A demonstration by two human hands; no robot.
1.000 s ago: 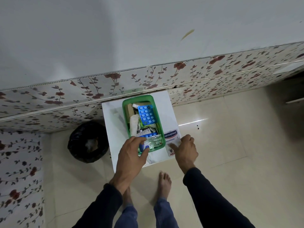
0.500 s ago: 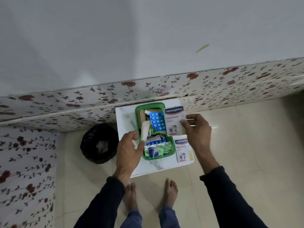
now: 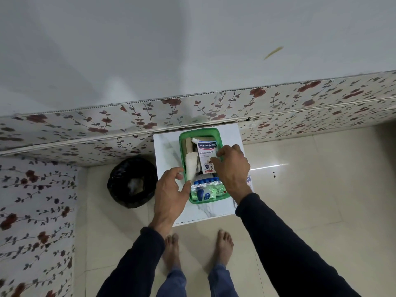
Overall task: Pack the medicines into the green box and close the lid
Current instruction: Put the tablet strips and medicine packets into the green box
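The green box [image 3: 184, 139] sat open on a small white table [image 3: 165, 151] pushed against the flowered wall panel [image 3: 85, 123], with no lid anywhere in view. The right hand [image 3: 232, 168] held a Hansaplast plaster packet [image 3: 206, 156] by its near right edge, fingers pinched on it, laying it flat over the contents in the far half of the box. The left hand [image 3: 170, 194] curled loosely at the box's left rim, thumb and fingers part-open and apparently steadying the wall; whether it truly gripped the rim could not be told. The box already looked heaped: a white bandage roll [image 3: 191, 166] stood along the left side, a tan item [image 3: 189, 145] lay at the far corner, blue caps [image 3: 204, 180] showed mid-box, and a silvery-green foil pack [image 3: 205, 189] with a small blue jar [image 3: 203, 195] filled the near end. The likely trouble was height: the packet rested on top of the pile, so it could ride above the rim and block the lid, or slide off if released carelessly. A second packet [image 3: 247, 180] still lay on the table, just right of the box and mostly hidden by the right wrist, and would add to the crowding. A black bin bag [image 3: 132, 183] stood on the floor to the table's left.
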